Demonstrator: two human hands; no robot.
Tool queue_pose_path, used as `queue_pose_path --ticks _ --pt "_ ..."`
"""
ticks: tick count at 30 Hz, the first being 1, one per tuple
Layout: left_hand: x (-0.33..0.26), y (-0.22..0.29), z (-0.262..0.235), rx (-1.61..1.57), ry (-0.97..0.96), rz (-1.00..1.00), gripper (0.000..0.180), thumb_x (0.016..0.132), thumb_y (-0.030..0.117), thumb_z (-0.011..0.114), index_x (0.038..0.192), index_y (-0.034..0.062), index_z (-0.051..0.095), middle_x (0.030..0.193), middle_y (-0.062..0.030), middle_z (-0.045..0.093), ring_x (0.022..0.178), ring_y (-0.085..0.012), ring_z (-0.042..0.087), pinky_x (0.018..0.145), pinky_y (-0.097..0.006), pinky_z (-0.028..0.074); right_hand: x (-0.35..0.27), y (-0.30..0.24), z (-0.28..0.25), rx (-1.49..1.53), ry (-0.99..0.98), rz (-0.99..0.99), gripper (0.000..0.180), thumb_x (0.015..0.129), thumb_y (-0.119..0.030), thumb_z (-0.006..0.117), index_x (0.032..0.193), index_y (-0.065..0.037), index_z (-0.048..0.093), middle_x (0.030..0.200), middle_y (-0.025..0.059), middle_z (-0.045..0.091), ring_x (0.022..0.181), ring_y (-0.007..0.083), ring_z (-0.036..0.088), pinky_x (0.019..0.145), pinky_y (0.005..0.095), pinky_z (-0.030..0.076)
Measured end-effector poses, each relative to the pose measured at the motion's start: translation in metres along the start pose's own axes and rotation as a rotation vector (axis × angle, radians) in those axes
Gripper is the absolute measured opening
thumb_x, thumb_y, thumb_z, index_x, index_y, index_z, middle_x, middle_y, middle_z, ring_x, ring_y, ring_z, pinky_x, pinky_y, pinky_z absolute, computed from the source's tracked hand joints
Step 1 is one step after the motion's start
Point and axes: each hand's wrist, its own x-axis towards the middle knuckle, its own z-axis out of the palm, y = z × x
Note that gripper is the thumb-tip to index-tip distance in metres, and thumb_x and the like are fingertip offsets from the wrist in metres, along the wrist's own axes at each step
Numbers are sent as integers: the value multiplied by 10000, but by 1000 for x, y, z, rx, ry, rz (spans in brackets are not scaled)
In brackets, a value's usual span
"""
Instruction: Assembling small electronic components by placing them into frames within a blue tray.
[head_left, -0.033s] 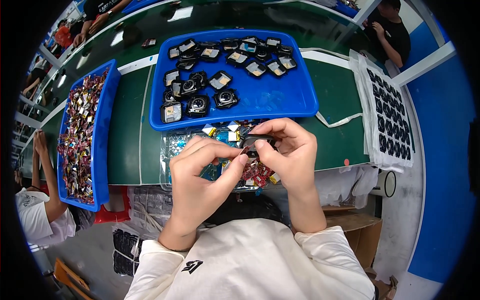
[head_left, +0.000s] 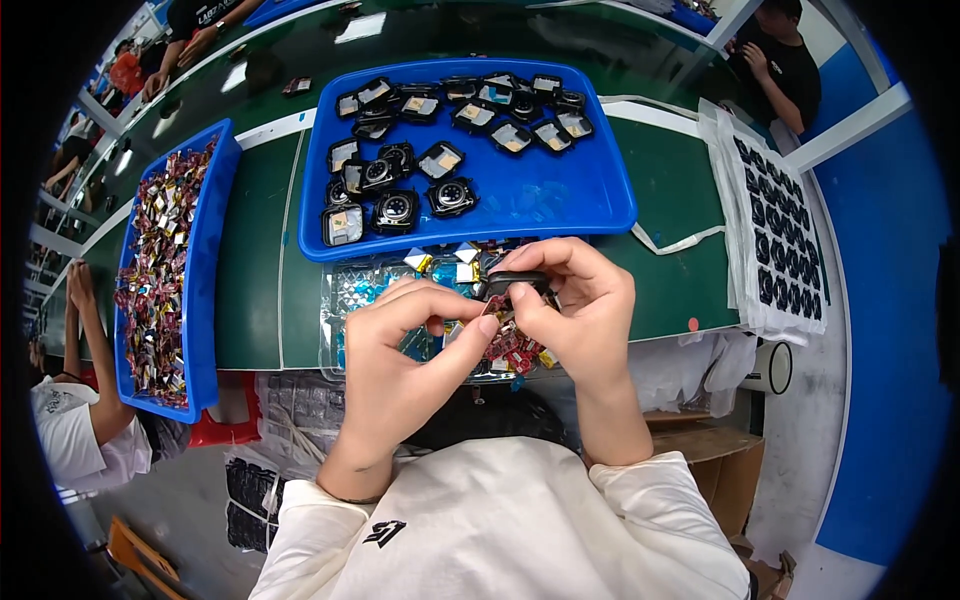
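Observation:
My right hand (head_left: pixel 585 315) pinches a small black watch case (head_left: pixel 512 283) between thumb and fingers, just above the table's near edge. My left hand (head_left: pixel 405 355) meets it from the left, thumb and forefinger closed on the lower end of the same case. Under both hands lies a clear tray (head_left: pixel 345 300) of small shiny foil-wrapped parts in silver, blue and red. Beyond it sits a blue tray (head_left: pixel 560 205) with several black watch cases grouped in its left and far parts.
A long blue tray (head_left: pixel 205 300) heaped with foil-wrapped parts stands at the left on the green table (head_left: pixel 255 260). A white sheet (head_left: pixel 735 270) with rows of black pads lies at the right. Other people work at the left (head_left: pixel 70 425) and far right (head_left: pixel 785 65).

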Motion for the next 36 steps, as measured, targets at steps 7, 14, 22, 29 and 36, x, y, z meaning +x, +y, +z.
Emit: queue_pose_path --ticks 7,14,22,29,36 --pt "-6 -8 5 -595 68 -327 90 798 -11 696 870 -58 669 823 -98 672 732 -111 626 673 -214 504 -5 -2 3 -315 -41 -232 184 699 103 618 876 55 599 888 153 647 827 178 638 734 281 521" --pt "-5 -10 6 -425 144 -276 212 751 22 753 886 -21 595 772 -52 657 683 -51 588 602 -176 439 -9 -4 2 -44 -106 -96 183 734 78 669 904 36 616 951 115 655 822 119 632 641 212 507" --pt "-7 -22 0 -228 72 -168 184 704 113 794 834 14 709 736 -37 657 638 -83 521 584 -233 418 -7 -5 -11 -298 -139 -79 174 788 -2 683 961 16 680 1005 128 656 881 197 628 754 299 510" --pt "-1 -21 -5 -215 111 -248 161 733 119 772 831 6 710 730 -36 668 635 -73 524 595 -214 424 15 -28 -15 -517 -265 -325 325 739 23 670 1061 -21 671 1148 174 595 1023 248 588 830 330 481" --pt "-1 -22 -11 -460 -19 -319 245 747 22 745 975 -27 670 794 -47 665 667 -52 530 611 -192 433 25 -32 -20 -405 -617 -126 194 760 12 679 949 -17 712 779 118 687 679 172 646 603 273 494"
